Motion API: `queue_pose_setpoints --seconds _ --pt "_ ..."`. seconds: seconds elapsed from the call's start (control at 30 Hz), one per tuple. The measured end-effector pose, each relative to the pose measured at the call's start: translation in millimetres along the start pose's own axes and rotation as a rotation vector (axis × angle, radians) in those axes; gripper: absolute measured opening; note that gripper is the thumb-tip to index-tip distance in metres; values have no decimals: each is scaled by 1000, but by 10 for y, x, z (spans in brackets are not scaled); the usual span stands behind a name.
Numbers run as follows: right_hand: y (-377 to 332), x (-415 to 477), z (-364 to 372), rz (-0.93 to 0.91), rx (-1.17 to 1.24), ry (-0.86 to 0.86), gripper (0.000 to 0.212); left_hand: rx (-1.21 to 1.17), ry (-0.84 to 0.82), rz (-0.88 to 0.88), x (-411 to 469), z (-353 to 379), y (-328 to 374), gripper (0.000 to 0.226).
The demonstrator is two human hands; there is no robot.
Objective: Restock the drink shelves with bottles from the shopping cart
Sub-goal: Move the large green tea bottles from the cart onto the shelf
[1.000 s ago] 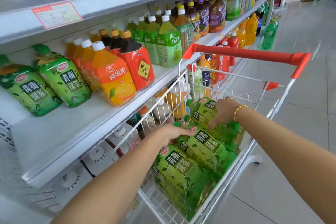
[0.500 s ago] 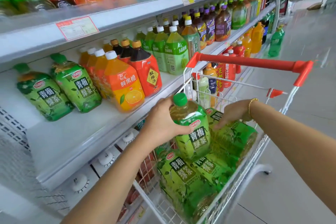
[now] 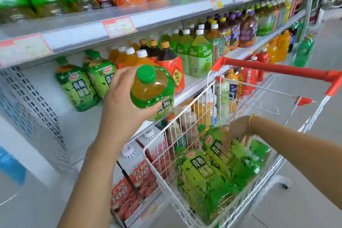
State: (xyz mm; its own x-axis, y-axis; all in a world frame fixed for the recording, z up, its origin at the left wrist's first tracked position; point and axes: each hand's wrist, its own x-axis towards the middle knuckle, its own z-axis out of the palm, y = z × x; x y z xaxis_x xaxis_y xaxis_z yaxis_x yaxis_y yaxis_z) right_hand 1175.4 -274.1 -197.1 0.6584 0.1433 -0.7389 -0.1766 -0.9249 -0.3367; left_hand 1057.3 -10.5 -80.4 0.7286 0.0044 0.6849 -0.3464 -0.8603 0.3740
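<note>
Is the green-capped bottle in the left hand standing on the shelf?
No, the left hand holds the green-capped plastic bottle in the air.

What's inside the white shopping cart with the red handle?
Green-labelled green tea bottles lie piled inside the white wire cart; the right hand touches one. Whatever lies beneath them is hidden.
</note>
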Motion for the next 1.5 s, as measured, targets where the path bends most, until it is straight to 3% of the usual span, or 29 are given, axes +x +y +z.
queue_pose_setpoints --seconds 0.13,0.23,0.3,0.4,0.57,0.73,0.9,1.07,1.27,1.37,1.5 --pt "-253 13 236 -70 -282 198 69 90 94 -90 -45 -323 -203 77" --pt "-260 -133 140 -167 -314 367 45 134 158 -114 -52 -518 -398 76" --pt "-270 -314 -9 -213 -319 468 46 155 175 -143 -36 -575 -571 75" --pt "-361 -661 -246 -326 -173 591 51 167 222 -203 40 -557 -852 75" --pt "-859 -1007 -324 -699 151 702 62 84 242 -351 161 -337 -1284 81" --pt "-1641 -884 -123 -908 240 832 62 -99 350 -470 173 -111 -1573 85" --pt "-2188 -595 60 -1032 325 845 64 -202 448 -649 108 146 -1735 103" --pt "-2560 -239 204 -1101 399 867 73 -133 476 -729 216 193 -1755 84" --pt "-2761 146 232 -1074 375 871 77 -123 579 -774 49 4 -2017 92" --pt "-2823 315 321 -1083 422 838 75 -258 631 -817 -62 42 -2052 95" --pt "-3018 525 393 -1103 494 726 79 -216 623 -911 -126 150 -2119 79"
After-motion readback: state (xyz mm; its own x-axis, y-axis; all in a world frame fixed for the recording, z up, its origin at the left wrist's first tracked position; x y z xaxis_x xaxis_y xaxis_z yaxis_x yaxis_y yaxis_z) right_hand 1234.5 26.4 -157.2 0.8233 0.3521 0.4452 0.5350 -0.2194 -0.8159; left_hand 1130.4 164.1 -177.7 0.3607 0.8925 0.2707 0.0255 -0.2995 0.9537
